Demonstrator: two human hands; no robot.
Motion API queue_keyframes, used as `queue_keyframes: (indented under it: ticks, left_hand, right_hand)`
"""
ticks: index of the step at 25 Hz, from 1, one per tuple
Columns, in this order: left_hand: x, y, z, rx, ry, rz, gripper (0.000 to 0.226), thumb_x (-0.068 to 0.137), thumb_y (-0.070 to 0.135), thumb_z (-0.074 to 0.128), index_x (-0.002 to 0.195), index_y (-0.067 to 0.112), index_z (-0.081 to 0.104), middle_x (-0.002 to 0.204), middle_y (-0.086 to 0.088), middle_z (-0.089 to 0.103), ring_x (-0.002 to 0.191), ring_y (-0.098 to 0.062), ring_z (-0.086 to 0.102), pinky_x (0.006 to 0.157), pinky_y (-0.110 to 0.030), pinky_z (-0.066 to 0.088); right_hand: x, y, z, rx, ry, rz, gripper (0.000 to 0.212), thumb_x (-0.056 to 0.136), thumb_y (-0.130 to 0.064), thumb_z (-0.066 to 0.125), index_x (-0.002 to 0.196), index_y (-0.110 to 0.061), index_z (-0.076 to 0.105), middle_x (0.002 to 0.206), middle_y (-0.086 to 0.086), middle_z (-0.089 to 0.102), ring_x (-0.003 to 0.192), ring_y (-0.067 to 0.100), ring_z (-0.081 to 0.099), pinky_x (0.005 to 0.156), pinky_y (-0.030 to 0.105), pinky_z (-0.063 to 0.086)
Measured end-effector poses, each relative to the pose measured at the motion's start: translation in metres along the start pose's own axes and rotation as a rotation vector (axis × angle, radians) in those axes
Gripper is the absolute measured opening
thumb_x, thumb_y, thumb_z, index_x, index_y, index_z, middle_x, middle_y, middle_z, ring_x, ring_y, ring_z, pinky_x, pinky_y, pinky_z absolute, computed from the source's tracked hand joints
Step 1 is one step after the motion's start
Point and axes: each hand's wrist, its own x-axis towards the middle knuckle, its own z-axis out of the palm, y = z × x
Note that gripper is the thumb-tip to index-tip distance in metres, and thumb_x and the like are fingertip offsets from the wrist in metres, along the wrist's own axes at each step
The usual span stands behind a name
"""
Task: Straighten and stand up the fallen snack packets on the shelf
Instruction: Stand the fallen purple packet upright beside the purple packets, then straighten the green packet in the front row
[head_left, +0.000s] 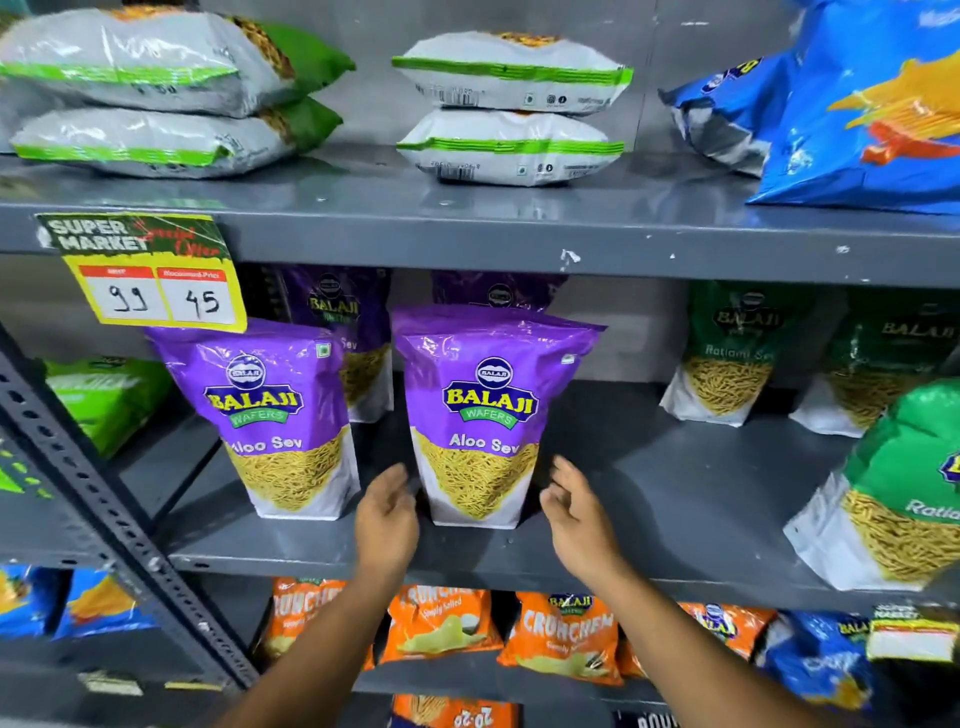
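Observation:
A purple Aloo Sev packet stands upright near the front of the grey middle shelf. My left hand is just left of its base and my right hand just right of it; both are open, fingers apart, not touching the packet. A second purple Aloo Sev packet stands upright to the left. Two more purple packets stand behind them, partly hidden. On the top shelf, white-and-green packets lie flat in two stacks.
Green Ratlami Sev packets stand on the right of the middle shelf. A blue bag leans at top right. A yellow price tag hangs from the upper shelf edge. Orange crisp packets fill the shelf below.

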Motion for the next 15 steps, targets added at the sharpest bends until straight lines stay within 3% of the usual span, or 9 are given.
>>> queue_keyframes:
  ticks: [3, 6, 9, 11, 13, 15]
  left_hand:
    - [-0.053, -0.018, 0.003, 0.109, 0.049, 0.121, 0.026, 0.09, 0.007, 0.051, 0.107, 0.023, 0.061, 0.108, -0.003, 0.068, 0.105, -0.019, 0.062, 0.091, -0.034, 0.048]
    - [-0.097, -0.032, 0.034, 0.225, -0.192, 0.165, 0.029, 0.089, 0.014, 0.055, 0.104, 0.039, 0.06, 0.108, 0.01, 0.067, 0.103, 0.0, 0.06, 0.087, -0.024, 0.045]
    - [-0.114, -0.03, 0.091, 0.298, -0.422, 0.196, 0.034, 0.091, 0.017, 0.053, 0.124, 0.023, 0.057, 0.129, 0.004, 0.06, 0.117, -0.006, 0.055, 0.101, -0.026, 0.041]
    - [-0.126, -0.02, 0.142, 0.274, -0.564, 0.147, 0.039, 0.093, 0.017, 0.051, 0.132, 0.015, 0.051, 0.138, 0.003, 0.051, 0.131, -0.01, 0.044, 0.115, -0.032, 0.031]
    - [-0.142, -0.007, 0.195, 0.234, -0.708, 0.101, 0.043, 0.094, 0.017, 0.049, 0.136, 0.01, 0.045, 0.144, -0.001, 0.045, 0.135, -0.011, 0.037, 0.119, -0.036, 0.026]
    - [-0.161, 0.006, 0.246, 0.198, -0.828, 0.092, 0.043, 0.095, 0.014, 0.046, 0.138, 0.007, 0.04, 0.147, -0.006, 0.04, 0.132, -0.007, 0.036, 0.117, -0.028, 0.025]
  right_hand:
    - [-0.036, 0.021, -0.049, -0.028, 0.145, -0.08, 0.037, 0.092, -0.015, 0.055, 0.128, -0.021, 0.052, 0.125, -0.006, 0.059, 0.114, 0.007, 0.057, 0.099, 0.026, 0.043]
    - [-0.081, 0.058, -0.123, -0.115, 0.345, -0.111, 0.03, 0.087, -0.009, 0.062, 0.103, -0.034, 0.064, 0.104, -0.009, 0.071, 0.099, 0.003, 0.065, 0.088, 0.018, 0.049]
    - [-0.111, 0.095, -0.199, -0.122, 0.565, 0.016, 0.033, 0.086, -0.007, 0.062, 0.092, -0.039, 0.064, 0.098, -0.005, 0.072, 0.09, -0.005, 0.064, 0.079, 0.005, 0.046]
    - [-0.116, 0.113, -0.248, -0.095, 0.752, 0.081, 0.037, 0.087, -0.001, 0.059, 0.095, -0.037, 0.061, 0.1, 0.008, 0.069, 0.086, -0.011, 0.061, 0.08, 0.003, 0.044]
    - [-0.11, 0.12, -0.289, -0.103, 0.838, 0.137, 0.036, 0.088, 0.002, 0.056, 0.11, -0.026, 0.061, 0.11, 0.019, 0.065, 0.087, -0.01, 0.06, 0.089, 0.01, 0.045]
    - [-0.1, 0.125, -0.321, -0.143, 0.803, 0.196, 0.034, 0.089, 0.001, 0.053, 0.122, -0.004, 0.057, 0.124, 0.024, 0.06, 0.101, 0.005, 0.061, 0.103, 0.029, 0.043]
